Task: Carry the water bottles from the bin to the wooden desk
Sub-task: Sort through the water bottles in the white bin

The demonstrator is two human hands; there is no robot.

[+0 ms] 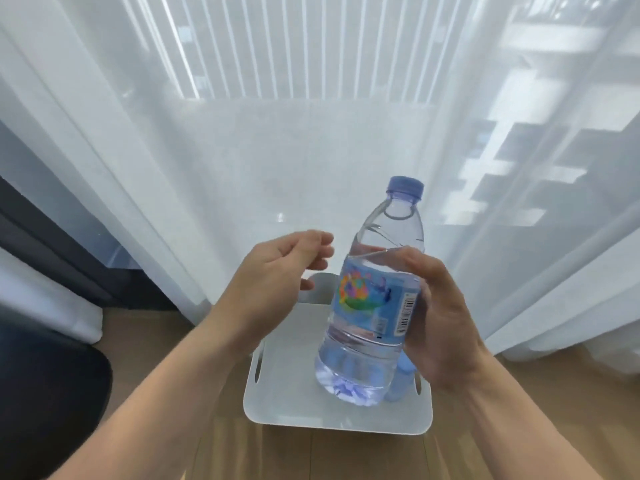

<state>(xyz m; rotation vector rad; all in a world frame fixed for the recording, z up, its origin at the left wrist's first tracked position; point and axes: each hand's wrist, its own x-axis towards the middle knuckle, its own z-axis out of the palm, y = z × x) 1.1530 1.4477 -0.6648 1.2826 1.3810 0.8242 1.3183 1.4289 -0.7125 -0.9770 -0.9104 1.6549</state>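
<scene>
My right hand (pixel 436 317) grips a clear water bottle (pixel 377 296) with a blue cap and a blue label, holding it upright and slightly tilted above the white bin (pixel 277 407). My left hand (pixel 277 271) hovers just left of the bottle, fingers loosely curled and apart, holding nothing. The bin sits on the wooden floor below both hands. Behind the held bottle, at the bin's right side, part of another bottle (pixel 403 382) shows. The wooden desk is not in view.
Sheer white curtains (pixel 311 150) hang right behind the bin, reaching the wooden floor (pixel 311 455). A dark rounded object (pixel 45 393) lies at the lower left, with a dark frame (pixel 52 244) behind it.
</scene>
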